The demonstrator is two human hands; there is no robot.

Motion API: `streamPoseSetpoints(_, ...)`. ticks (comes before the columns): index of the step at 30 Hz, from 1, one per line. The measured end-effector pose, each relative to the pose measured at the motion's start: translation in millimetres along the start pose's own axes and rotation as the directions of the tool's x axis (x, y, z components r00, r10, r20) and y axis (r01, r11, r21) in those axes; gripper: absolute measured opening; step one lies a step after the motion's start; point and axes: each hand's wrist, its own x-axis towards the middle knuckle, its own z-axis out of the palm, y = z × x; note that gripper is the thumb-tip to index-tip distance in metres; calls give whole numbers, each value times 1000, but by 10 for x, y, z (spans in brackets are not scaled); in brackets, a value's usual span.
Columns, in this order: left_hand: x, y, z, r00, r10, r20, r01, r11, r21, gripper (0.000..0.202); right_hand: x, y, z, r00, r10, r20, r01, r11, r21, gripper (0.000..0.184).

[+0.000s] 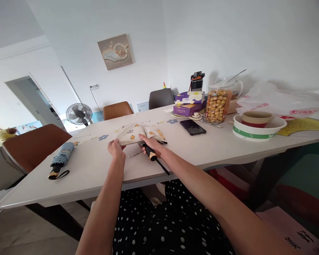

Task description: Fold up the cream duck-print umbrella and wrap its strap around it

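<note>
You are holding a cream fabric folding umbrella with small orange figures (129,134) over the middle of a long, pale surface with printed flowers (90,170); whether it is touching down is hard to tell. Its loose canopy is carrying a few words of dark lettering, too small to read. Your left hand (116,148) is pinching the canopy's near-left edge, and your right hand (150,143) is closing around the umbrella where the folds are meeting its black handle with a gold band (151,153). A black strap (162,166) is trailing from the handle's end toward you.

Beyond the canopy, the surface is showing small spaced letters, F, L and O among them. To your left, a light-blue folded umbrella with a black-and-gold handle (63,154) is lying apart. To your right, a black smartphone (192,127) is lying flat. Behind it, a purple cardboard box (185,111) is displaying GRACE in pale capitals, with a purple-and-white pack (190,97) resting on top. A clear jar of round golden pieces (218,105) is standing beside them. Farther right, a white translucent plastic bag (278,97) is bearing red print you cannot make out, behind a white bowl with a green band (244,134) that is holding a brown-and-red cup (255,121).
</note>
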Motion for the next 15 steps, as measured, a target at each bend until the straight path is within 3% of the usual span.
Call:
streamPoseSetpoints(4, 30, -14, -21, 998, -67, 1, 67, 997, 33, 11, -39, -12, 16, 998, -56, -2, 56, 998, 13, 36)
streamPoseSetpoints(10, 83, -53, -19, 991, -125, 44, 118, 983, 140, 16, -45, 1, 36, 981, -147, -125, 129, 982, -138, 36)
streamPoseSetpoints(15, 148, -32, -6, 975, -198, 104, 173, 963, 206, 12, -29, 18, 16, 988, -153, -35, 142, 966, -214, 33)
